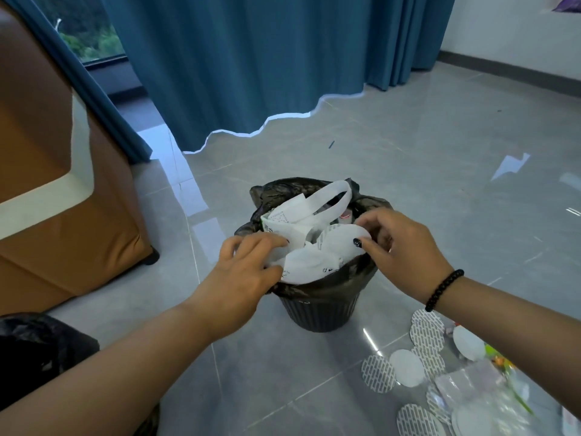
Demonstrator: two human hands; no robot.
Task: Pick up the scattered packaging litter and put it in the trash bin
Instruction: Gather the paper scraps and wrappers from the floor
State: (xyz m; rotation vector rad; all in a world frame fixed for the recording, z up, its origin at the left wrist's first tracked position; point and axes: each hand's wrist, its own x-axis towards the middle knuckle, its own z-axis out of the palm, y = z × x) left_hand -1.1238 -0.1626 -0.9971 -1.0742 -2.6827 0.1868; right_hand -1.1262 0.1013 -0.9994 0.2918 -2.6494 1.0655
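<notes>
The trash bin [317, 313], a small dark ribbed one lined with a black bag [317, 286], stands on the grey tiled floor [408, 158] and is already heaped above its rim with white paper packaging [309, 265]. Both hands work at the heap: the left hand [248, 265] lies on its near-left side with fingers curled into the paper, gripping it, and the right hand [399, 243] has its fingers bent over the far-right edge of a round white piece, pinching or pressing it down.

The main risk is overflow. The pile sits proud of the rim, and a long white strip [330, 191] loops up above it, so a hard push on one side could spill paper over the other, or tip the light bin. The liner could also slip off the rim under the pressure.

More litter waits on the floor near the right forearm: patterned round seal discs [377, 374], plain white discs [407, 368] and clear wrappers [465, 388]. There seems little room left for them.

Small print shows on the crumpled paper by the left hand, too blurred to read. No brand is legible.
</notes>
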